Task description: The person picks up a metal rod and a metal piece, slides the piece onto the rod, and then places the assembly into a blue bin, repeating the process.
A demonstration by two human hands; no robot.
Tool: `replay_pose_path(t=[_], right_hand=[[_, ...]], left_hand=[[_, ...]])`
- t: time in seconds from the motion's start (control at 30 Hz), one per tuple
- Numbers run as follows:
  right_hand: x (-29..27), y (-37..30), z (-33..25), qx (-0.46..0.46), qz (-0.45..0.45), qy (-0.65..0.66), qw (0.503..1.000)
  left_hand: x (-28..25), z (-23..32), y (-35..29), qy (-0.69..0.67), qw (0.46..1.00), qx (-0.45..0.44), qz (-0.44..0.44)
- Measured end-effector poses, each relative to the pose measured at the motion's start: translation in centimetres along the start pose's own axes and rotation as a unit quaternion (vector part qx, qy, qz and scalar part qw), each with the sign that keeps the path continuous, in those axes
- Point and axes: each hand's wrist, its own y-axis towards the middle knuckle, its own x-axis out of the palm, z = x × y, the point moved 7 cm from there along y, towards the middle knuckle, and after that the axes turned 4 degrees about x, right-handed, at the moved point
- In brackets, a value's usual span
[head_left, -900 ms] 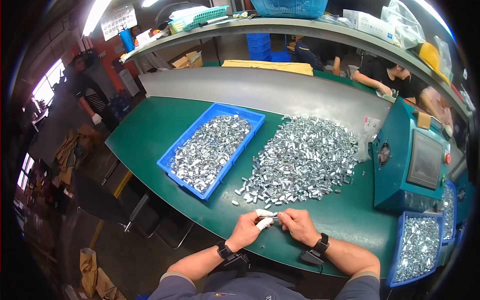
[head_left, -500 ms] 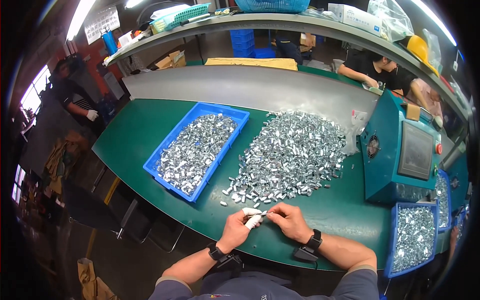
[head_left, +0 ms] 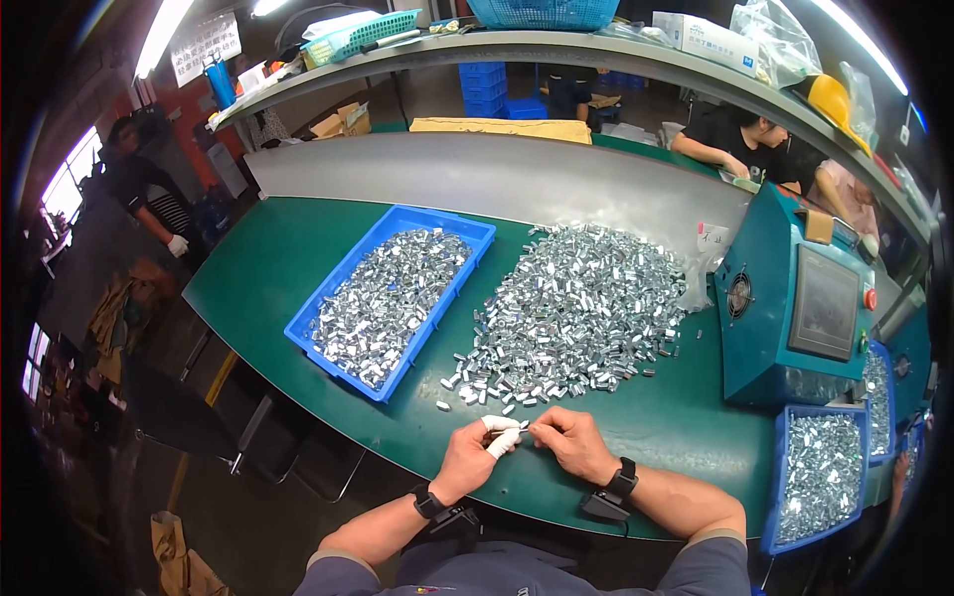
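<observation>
My left hand (head_left: 469, 461), with white coverings on its thumb and a finger, is closed in a pinch on a small silvery metal piece (head_left: 524, 426). Close beside it, my right hand (head_left: 576, 446) pinches at the same spot; whatever lies between its fingertips is too small to make out. Both hands are just above the near edge of the green table (head_left: 656, 452). Beyond them spreads a loose heap of small silvery metal pieces (head_left: 586, 308). To its left, a blue tray (head_left: 463, 288) holds many similar pieces.
A teal machine with a screen (head_left: 825, 301) stands at the right. Below it is another blue tray (head_left: 782, 487) of metal pieces. A grey panel (head_left: 497, 169) and an overhead shelf (head_left: 556, 42) run along the back. Co-workers sit behind at right; another person stands far left.
The small metal piece between my fingertips has turned slightly, and my hands have barely shifted. At far left, the standing person's gloved hand has moved lower.
</observation>
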Motion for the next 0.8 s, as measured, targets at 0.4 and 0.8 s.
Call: replay_pose_path(t=[0.4,0.8], right_hand=[[0.2,0.2,-0.6,0.026,-0.025,-0.005,0.999],[-0.1,-0.2,1.9,0.102,0.002,0.099,0.99]], left_hand=[[-0.1,0.1,0.2,0.012,1.0,0.004,0.003],[-6.6,7.0,2.0,0.196,0.968,0.125,0.097]])
